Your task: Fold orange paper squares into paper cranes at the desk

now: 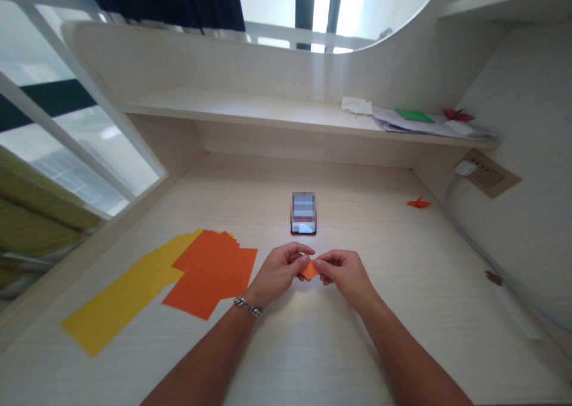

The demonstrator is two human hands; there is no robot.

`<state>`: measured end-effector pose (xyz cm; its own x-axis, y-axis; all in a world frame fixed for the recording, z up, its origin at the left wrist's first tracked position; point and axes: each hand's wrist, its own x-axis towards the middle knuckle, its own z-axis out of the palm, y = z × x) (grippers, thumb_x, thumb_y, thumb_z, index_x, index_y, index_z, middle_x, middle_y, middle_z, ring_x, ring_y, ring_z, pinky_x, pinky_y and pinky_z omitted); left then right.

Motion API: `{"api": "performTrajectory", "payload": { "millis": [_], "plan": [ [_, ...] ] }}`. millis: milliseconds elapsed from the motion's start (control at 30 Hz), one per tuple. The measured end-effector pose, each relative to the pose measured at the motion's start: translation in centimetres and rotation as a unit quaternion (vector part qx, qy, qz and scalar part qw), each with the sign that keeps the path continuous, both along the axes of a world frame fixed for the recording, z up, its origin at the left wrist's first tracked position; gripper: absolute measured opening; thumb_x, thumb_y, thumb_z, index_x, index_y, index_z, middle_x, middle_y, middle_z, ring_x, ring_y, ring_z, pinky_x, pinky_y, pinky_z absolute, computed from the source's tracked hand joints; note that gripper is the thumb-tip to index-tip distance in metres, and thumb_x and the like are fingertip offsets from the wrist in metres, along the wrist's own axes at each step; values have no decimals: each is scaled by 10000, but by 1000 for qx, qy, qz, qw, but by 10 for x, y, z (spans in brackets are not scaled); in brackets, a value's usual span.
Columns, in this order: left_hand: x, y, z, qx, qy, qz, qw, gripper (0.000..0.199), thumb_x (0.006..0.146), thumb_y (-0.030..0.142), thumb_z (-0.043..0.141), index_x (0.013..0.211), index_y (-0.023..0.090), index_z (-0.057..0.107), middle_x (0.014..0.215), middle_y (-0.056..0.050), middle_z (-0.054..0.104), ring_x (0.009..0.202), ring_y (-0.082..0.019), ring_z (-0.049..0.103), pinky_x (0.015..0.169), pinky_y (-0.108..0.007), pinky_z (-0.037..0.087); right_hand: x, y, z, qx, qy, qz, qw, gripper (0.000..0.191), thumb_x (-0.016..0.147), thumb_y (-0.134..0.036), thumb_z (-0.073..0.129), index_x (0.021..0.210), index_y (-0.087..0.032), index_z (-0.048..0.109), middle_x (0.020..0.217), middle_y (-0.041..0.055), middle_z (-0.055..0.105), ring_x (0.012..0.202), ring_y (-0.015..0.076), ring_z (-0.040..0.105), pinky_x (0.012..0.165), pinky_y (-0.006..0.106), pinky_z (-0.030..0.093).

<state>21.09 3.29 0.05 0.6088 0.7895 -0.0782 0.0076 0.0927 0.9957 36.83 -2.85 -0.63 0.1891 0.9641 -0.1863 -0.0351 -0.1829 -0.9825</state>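
Note:
A small folded piece of orange paper (pixel 309 270) is held between both hands, just in front of the phone. My left hand (pixel 282 267) pinches its left side between thumb and fingers. On the right side, my right hand (pixel 342 270) grips the same paper with thumb and forefinger. The fingers cover its edges, so its full shape is partly hidden. Just beyond the hands, a phone (pixel 303 213) lies flat with its screen lit and blurred. A silver chain bracelet (pixel 248 306) circles my left wrist.
Fanned orange sheets (pixel 214 272) and yellow sheets (pixel 120 293) lie at the left of the desk. A small folded orange paper figure (pixel 419 203) rests at the back right. A charger (pixel 465 167) with its cable sits in the wall socket (pixel 494 173). Papers (pixel 393 120) lie on the shelf.

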Motion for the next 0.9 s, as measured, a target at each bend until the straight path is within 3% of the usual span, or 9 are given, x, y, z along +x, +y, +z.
{"api": "performTrajectory", "payload": {
  "millis": [533, 900],
  "plan": [
    [-1, -1, 0, 10, -30, -6, 999, 307, 760, 268, 657, 1018, 139, 551, 656, -25, 644, 592, -127, 593, 573, -246, 466, -2, 0, 1, 17, -7, 0, 1000, 219, 695, -334, 704, 739, -120, 704, 553, 22, 628, 450, 101, 525, 453, 227, 436],
    [2, -2, -3, 30, -48, 12, 998, 215, 783, 225, 633, 966, 141, 556, 692, -8, 613, 636, -109, 566, 589, -220, 433, -1, 0, 4, 17, 21, 12, 1000, 234, 696, -344, 700, 759, -118, 701, 586, 31, 646, 488, 108, 547, 494, 244, 473]
  ]
}}
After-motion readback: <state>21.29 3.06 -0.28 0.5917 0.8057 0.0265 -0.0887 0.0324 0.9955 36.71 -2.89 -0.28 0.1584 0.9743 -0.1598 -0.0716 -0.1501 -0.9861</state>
